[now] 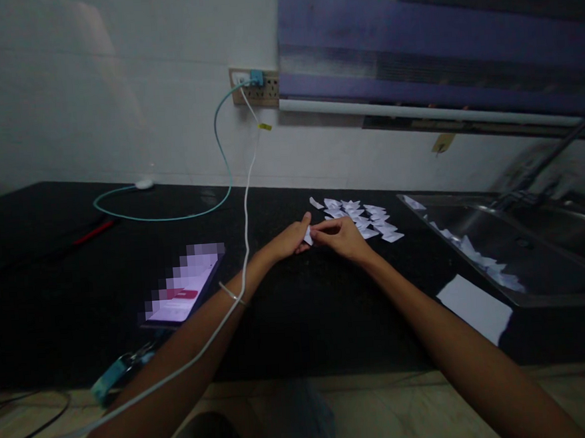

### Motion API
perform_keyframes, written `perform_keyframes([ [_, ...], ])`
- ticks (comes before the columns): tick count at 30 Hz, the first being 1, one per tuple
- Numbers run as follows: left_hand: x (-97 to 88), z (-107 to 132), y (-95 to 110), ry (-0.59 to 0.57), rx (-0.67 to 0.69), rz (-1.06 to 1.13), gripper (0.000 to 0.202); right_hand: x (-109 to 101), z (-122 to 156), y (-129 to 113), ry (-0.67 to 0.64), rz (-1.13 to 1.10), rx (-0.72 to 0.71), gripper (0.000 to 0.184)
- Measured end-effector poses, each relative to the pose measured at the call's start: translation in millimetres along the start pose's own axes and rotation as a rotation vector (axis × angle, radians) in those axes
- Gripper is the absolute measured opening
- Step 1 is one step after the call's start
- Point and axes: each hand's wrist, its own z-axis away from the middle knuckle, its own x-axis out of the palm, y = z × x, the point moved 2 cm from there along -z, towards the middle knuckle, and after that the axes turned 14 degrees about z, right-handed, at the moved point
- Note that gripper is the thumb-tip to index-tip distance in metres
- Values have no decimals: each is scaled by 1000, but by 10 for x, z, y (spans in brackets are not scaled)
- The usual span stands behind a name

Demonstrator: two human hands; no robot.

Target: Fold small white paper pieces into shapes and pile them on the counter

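Observation:
Both my hands meet over the black counter [51, 289]. My left hand [290, 239] and my right hand [340, 237] pinch a small white paper piece [308, 236] between their fingertips; both are closed on it. Just beyond my right hand lies a pile of several small folded white paper pieces [360, 215]. A white cable [247, 242] drapes across my left forearm.
A phone [184, 290] with a lit screen lies left of my arms. A wall socket [256, 87] feeds a teal cable [162, 218] and the white one. A steel sink [515, 250] with paper scraps sits at right, and a white sheet [475, 307] lies near the counter edge.

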Motion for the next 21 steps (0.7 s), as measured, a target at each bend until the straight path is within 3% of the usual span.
perform_keyframes([
  [11,2,-5,-14,20,-5,6,83,18,-10,42,9,-20,4,28],
  [21,50,-46,-25,20,51,-60,73,68,28,-183,170,465,-113,11],
])
